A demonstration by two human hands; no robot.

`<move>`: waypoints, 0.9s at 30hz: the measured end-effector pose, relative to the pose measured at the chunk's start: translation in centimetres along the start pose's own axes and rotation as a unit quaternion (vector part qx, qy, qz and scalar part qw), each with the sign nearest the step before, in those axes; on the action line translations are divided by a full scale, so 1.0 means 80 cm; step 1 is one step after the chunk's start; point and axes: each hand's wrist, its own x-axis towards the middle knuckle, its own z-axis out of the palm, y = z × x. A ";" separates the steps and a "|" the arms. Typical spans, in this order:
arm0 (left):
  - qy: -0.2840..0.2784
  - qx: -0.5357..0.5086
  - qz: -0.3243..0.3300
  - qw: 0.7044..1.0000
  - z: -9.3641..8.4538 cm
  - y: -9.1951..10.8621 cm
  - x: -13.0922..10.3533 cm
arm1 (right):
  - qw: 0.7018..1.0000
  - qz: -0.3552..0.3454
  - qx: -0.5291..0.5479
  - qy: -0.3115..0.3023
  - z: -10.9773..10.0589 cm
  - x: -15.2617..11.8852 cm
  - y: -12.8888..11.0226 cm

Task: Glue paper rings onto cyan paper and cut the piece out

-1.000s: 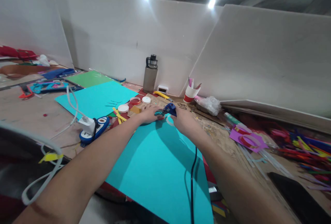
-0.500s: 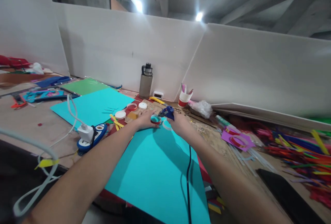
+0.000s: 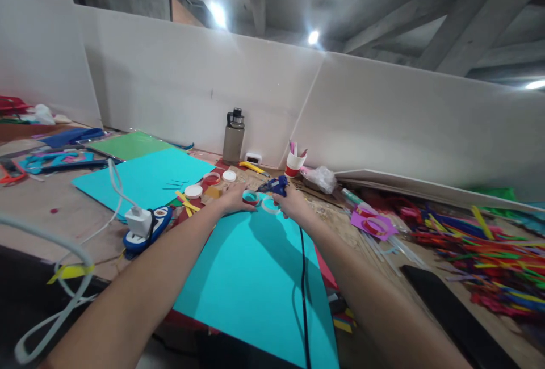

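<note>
My right hand (image 3: 293, 201) is closed around a blue hot glue gun (image 3: 279, 185), its nozzle pointing left and its black cord (image 3: 303, 289) trailing toward me. My left hand (image 3: 233, 197) is closed on a small red-and-white ring (image 3: 250, 197) at the far edge of a turquoise sheet (image 3: 251, 278). The glue gun's tip is close to this ring; whether they touch I cannot tell. A white ring (image 3: 271, 205) lies flat on the sheet, just beneath the gun.
Left of my hands lie white lids (image 3: 193, 191), yellow strips (image 3: 187, 204) and a power strip (image 3: 147, 230) with a plug. Behind stand a bottle (image 3: 234, 137) and a paper cup (image 3: 294, 163). At right are a purple card (image 3: 373, 224), a black phone (image 3: 451, 312) and colourful pipe cleaners (image 3: 489, 261).
The camera view has turned slightly right, so the scene sits further left. Both hands keep their holds on the ring and the glue gun, with little movement.
</note>
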 end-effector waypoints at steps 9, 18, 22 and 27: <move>0.007 0.012 0.011 1.000 0.006 -0.006 0.006 | 0.981 0.040 0.186 -0.025 0.000 -0.016 0.011; 0.006 0.013 0.018 1.000 0.001 -0.001 0.000 | 0.975 0.049 0.217 -0.027 0.012 -0.017 0.000; 0.000 0.017 0.004 1.000 0.000 0.002 -0.002 | 0.966 0.055 0.251 -0.026 0.011 -0.017 0.002; 0.008 0.005 0.006 1.000 0.003 -0.002 0.001 | 0.945 0.071 0.317 -0.034 0.008 -0.021 0.011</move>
